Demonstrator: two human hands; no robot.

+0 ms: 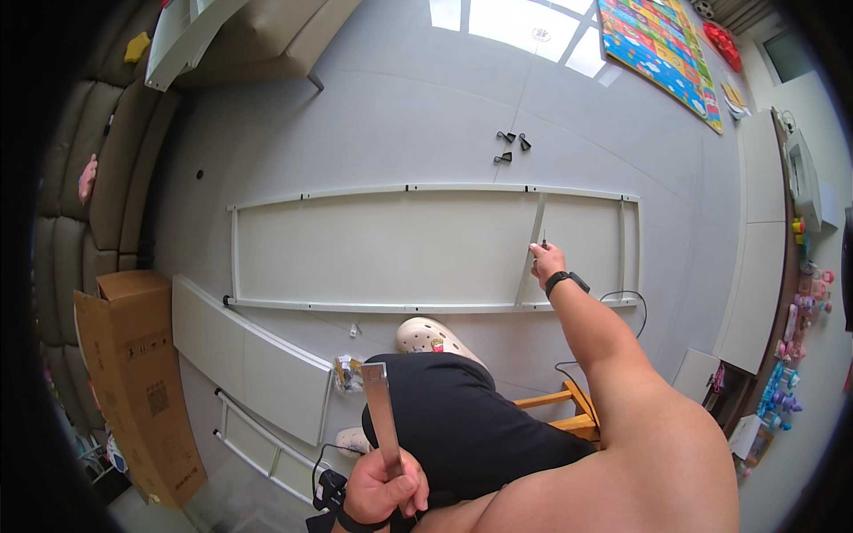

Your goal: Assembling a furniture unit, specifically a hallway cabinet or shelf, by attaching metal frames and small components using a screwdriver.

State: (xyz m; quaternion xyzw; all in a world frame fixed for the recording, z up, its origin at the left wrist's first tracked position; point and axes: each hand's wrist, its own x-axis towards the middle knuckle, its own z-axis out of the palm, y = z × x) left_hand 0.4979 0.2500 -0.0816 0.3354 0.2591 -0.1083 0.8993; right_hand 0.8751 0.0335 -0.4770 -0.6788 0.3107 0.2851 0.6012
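Note:
My left hand [384,487] is closed round a flat silvery metal bar [379,404], which points up and away from me beside my knee. Out ahead, my right hand [548,261] pinches a small dark tool with a thin tip [545,238]; its exact kind is too small to make out. That hand hovers over or touches a narrow crossbar [526,275] lying slantwise across a long white rectangular frame with a pale panel [382,244]. The frame lies flat on the floor, with dark fittings along its rails.
Three black brackets [504,137] lie beyond the frame. At left are white panels [249,355], a smaller white frame [267,453], a bag of small parts [348,373] and a cardboard box [142,382]. A wooden stool [577,413] and black cable [641,311] are near my right arm.

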